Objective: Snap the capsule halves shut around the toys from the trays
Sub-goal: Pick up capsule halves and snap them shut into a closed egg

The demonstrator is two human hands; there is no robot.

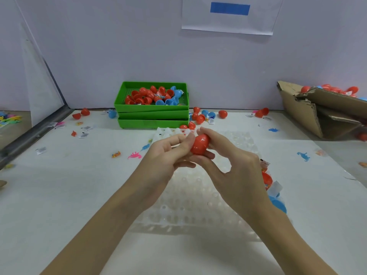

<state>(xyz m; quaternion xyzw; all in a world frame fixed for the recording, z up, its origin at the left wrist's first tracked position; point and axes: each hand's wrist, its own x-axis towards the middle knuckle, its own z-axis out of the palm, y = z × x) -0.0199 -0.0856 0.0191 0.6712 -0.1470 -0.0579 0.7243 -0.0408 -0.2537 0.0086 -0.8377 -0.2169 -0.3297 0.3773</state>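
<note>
Two hands meet above a clear egg tray (198, 197) on the worktop (79, 195), left hand (168, 153) and right hand (228, 161) both pinching a red capsule (200, 144) that looks closed, so the closing step seems nearly done and setting it down likely follows.

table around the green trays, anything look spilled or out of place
Yes. Red capsule pieces and blue ones lie loose on the table beside the stacked green trays, along with scattered small toys such as a pink one and a blue dinosaur. The cardboard box at right is torn and sagging.
</note>
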